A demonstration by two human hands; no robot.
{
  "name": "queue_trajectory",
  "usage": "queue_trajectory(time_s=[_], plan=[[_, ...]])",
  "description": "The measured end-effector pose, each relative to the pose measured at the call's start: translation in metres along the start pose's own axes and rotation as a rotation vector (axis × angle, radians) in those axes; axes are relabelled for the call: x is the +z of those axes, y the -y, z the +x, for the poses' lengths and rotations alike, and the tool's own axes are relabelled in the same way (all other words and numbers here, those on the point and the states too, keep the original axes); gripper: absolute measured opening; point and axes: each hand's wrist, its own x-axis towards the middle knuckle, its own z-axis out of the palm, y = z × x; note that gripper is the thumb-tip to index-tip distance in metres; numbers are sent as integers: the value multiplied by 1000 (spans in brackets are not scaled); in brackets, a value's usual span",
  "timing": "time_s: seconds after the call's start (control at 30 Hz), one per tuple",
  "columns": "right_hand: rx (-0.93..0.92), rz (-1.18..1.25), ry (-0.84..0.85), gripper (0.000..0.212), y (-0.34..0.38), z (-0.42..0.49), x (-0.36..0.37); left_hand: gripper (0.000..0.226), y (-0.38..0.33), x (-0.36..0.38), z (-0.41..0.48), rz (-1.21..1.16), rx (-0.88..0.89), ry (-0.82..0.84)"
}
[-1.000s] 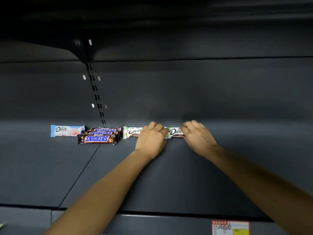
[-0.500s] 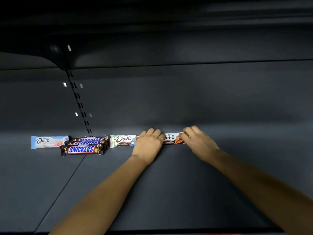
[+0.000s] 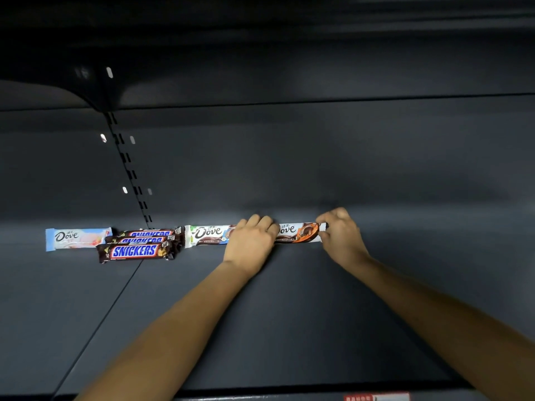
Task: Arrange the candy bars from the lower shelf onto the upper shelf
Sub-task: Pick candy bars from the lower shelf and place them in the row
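Candy bars lie in a row along the back of the dark upper shelf [image 3: 289, 319]. From the left: a pale blue Dove bar [image 3: 78, 238], three stacked Snickers bars [image 3: 136, 251], a white and green Dove bar [image 3: 207, 234], and a brown and orange Dove bar [image 3: 298, 232]. My left hand [image 3: 250, 244] has its fingers curled over the spot where the last two Dove bars meet, hiding their ends. My right hand [image 3: 341, 238] pinches the right end of the brown and orange Dove bar.
A slotted upright [image 3: 130, 169] runs up the back wall behind the Snickers bars, with a black bracket [image 3: 95, 91] above it. A seam divides the shelf floor at the left. A red and white price label [image 3: 376, 397] sits on the front edge.
My right hand has slid to the right end of the brown and orange Dove bar, uncovering most of its wrapper. My left hand stays where the two Dove bars meet. The camera shifted slightly.
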Motion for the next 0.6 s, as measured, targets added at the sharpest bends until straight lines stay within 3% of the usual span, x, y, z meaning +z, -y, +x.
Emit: queue_trajectory(time_s=[0.2, 0.4, 0.6], plan=[[-19, -85, -45, 26, 3, -5, -2, 35, -1, 0, 0, 5, -28, 6], [-222, -288, -125, 22, 16, -15, -5, 34, -14, -15, -1, -29, -84, 11], [-172, -389, 26, 38, 36, -49, -20, 35, -36, -46, -16, -117, -104, 98]])
